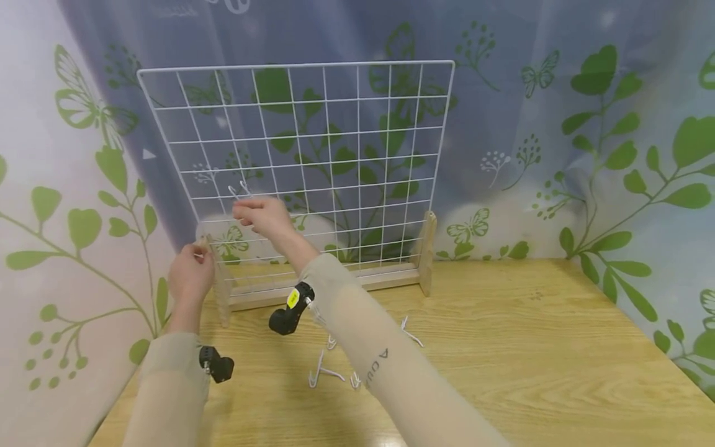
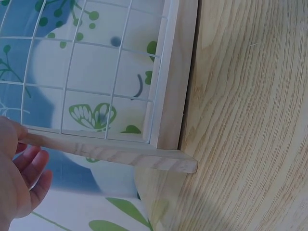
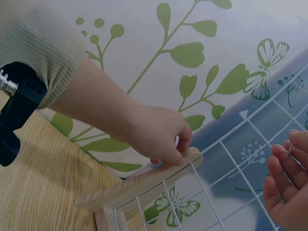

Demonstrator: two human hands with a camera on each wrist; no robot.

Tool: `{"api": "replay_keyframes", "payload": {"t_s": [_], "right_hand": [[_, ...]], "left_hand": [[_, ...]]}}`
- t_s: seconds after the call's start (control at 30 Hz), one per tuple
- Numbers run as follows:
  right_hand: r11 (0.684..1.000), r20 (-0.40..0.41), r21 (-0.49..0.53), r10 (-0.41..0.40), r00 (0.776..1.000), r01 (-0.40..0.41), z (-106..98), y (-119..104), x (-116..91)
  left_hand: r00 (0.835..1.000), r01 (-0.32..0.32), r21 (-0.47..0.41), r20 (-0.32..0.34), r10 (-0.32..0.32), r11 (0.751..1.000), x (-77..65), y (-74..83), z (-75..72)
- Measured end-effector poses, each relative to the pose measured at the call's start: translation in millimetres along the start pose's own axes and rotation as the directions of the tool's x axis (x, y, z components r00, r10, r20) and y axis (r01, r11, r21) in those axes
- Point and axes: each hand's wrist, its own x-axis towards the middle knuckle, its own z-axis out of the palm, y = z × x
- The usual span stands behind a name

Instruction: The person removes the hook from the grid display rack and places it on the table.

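A white wire grid panel [image 1: 345,133] stands upright in a wooden base with an end post at each side. At the left, my left hand [image 1: 192,273] grips the top of the left wooden post [image 2: 120,155] between thumb and fingers. My right hand [image 1: 267,217] is in front of the grid's lower left part and pinches a white wire hook [image 1: 244,185]. Two prongs of that hook stick up above the fingertips; the rest is hidden by the hand. Whether the hook touches the grid wires, I cannot tell.
Several more white hooks lie on the wooden table [image 1: 536,354] under and beside the right forearm, among them one hook [image 1: 323,374] in front and another hook [image 1: 412,332] to the right. A leaf-patterned curtain [image 1: 503,124] hangs behind the grid. The right wooden post [image 1: 427,251] stands on the table.
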Motion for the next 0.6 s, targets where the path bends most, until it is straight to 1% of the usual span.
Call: {"api": "replay_keyframes", "payload": {"t_s": [0.23,0.37,0.5,0.6], "right_hand": [[0.994,0.096,0.081,-0.08,0.992,0.073,-5,-14,-8],[0.988,0.096,0.121,-0.103,0.99,0.091,-14,-17,-14],[0.988,0.081,0.107,-0.12,0.989,0.111,-28,-14,-17],[0.99,0.095,0.083,-0.119,0.988,0.111,-42,-8,-19]], "left_hand": [[1.0,-0.009,-0.001,-0.027,0.009,1.0,1.1,0.0,0.5],[1.0,-0.003,-0.001,-0.017,0.003,1.0,1.2,1.2,0.7],[1.0,0.004,0.0,-0.002,-0.004,1.0,0.5,0.9,1.2],[1.0,0.008,0.004,0.001,-0.008,1.0,0.7,-1.0,1.8]]}}
